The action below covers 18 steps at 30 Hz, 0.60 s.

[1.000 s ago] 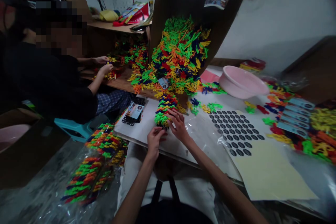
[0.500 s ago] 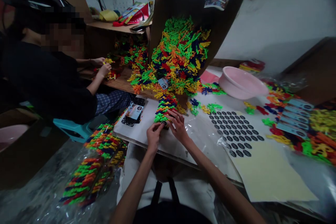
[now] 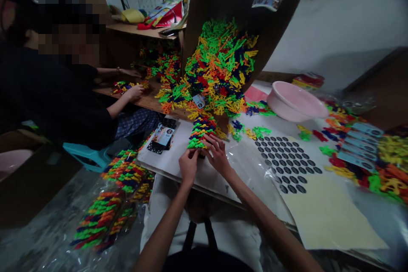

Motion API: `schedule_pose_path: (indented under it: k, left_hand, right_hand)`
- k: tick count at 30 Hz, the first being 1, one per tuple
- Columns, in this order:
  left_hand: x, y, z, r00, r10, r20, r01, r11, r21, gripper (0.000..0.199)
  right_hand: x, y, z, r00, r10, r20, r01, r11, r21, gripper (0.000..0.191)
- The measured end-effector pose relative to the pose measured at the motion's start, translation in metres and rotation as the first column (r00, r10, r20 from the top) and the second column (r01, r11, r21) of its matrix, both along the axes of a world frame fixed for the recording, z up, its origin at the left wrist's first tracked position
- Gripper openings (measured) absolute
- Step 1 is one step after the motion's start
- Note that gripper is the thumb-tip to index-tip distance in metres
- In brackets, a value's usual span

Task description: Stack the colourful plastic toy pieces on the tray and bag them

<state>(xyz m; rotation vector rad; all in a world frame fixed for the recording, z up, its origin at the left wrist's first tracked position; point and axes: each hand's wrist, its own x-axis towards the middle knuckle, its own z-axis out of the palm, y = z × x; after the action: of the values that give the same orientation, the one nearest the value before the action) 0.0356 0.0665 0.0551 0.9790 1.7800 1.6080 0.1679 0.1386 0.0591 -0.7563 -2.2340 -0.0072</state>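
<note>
A row of small coloured plastic figures [image 3: 201, 129], banded green, yellow, red and dark blue, lies on the white table in front of me. My left hand [image 3: 188, 164] pinches thumb and finger at the near left corner of the row, by the green figures. Across the row's near right side curve the fingers of my right hand [image 3: 218, 155], its thumb close to my left fingertips. Something dark shows just under my fingers, too small to make out. A sheet of black oval stickers [image 3: 283, 157] lies to the right.
Loose figures [image 3: 219, 72] heap in a cardboard box behind the row. A pink basin [image 3: 296, 102] stands right, near blue cards [image 3: 360, 146]. Left are black plates with a card [image 3: 163, 136]. Bagged figures [image 3: 98, 216] lie on the floor. A co-worker's hand [image 3: 135, 92] handles figures.
The black round sticker seen at my fingertips before is now out of sight. My hands stay almost in place. The co-worker's hands have moved apart and toward the loose figures.
</note>
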Motion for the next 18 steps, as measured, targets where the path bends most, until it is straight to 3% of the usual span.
schedule_pose_path:
  k: [4, 8, 11, 14, 18]
  left_hand:
    - [-0.013, -0.003, 0.006, 0.929, -0.113, -0.351, 0.018, 0.965, -0.261, 0.029]
    - [-0.026, -0.005, 0.008, 0.842, -0.148, -0.519, -0.051, 0.936, -0.348, 0.029]
    - [-0.033, -0.007, 0.007, 0.779, -0.085, -0.622, -0.092, 0.965, -0.247, 0.032]
    - [-0.037, -0.008, 0.008, 0.685, 0.022, -0.728, -0.039, 0.999, -0.006, 0.031]
    - [-0.041, -0.004, 0.015, 0.628, 0.154, -0.762, 0.069, 0.965, 0.252, 0.031]
  right_hand:
    - [0.002, 0.002, -0.001, 1.000, 0.015, 0.017, -0.015, 1.000, 0.011, 0.040]
    - [0.002, 0.003, -0.001, 1.000, 0.015, 0.023, -0.016, 1.000, 0.012, 0.041]
    - [0.002, 0.002, -0.001, 1.000, 0.017, 0.022, -0.017, 1.000, 0.011, 0.042]
    - [0.002, 0.001, 0.000, 1.000, 0.017, 0.026, -0.017, 1.000, 0.001, 0.043]
    - [0.001, 0.001, -0.001, 0.999, 0.009, 0.034, -0.008, 1.000, -0.008, 0.041]
